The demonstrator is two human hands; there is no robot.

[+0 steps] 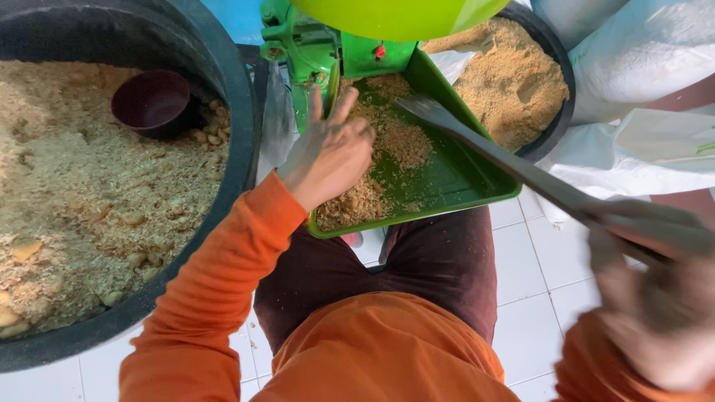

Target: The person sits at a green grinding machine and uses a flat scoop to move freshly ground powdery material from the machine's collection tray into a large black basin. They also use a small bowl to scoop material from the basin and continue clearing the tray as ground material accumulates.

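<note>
— What's the seated person in the orange long sleeves doing with the hands?

— The left hand lies palm down in the green metal feed tray of the green grinding machine, fingers loosely spread and curled into the coarse tan crumbly meal heaped along the tray's left side. It isn't clamped on anything, just resting on and pressing into the meal.

— And the other one?

— The right hand is low at the right, blurred, fist closed around the handle of a long flat grey metal blade. The blade reaches up and left across the tray, its tip over the meal near the machine's mouth. The hands are well apart.

— What stands around them?

— At the left a big black round tub full of pale tan mash with lumps, and a small dark maroon bowl lying in it near the top. Beyond the tray at the upper right, a second black tub holds finer tan powder. White woven sacks lean at the right. A lime-green hopper sits above the machine. The tray hangs over the person's dark maroon trousers, above a white tiled floor.
</note>
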